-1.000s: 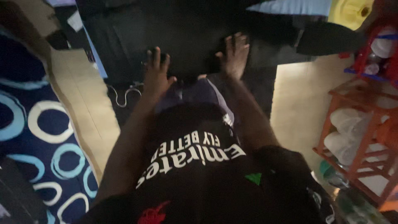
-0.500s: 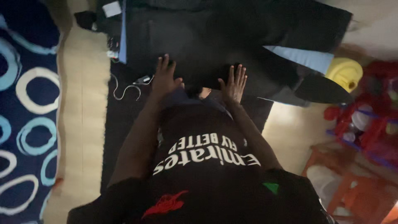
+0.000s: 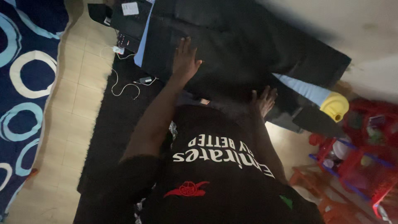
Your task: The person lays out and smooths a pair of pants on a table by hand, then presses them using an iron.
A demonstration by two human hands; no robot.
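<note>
The left hand [image 3: 185,60] is lying flat, fingers spread, on the black garment [image 3: 244,45] near upper centre. The right hand [image 3: 262,101] is pressing open-palmed on its lower edge, grasping nothing.

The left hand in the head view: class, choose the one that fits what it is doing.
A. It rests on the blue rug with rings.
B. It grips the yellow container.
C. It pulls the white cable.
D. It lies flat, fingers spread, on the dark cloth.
D: the left hand lies open with spread fingers on the dark cloth, apart from the white cable, the yellow container and the blue rug.
</note>
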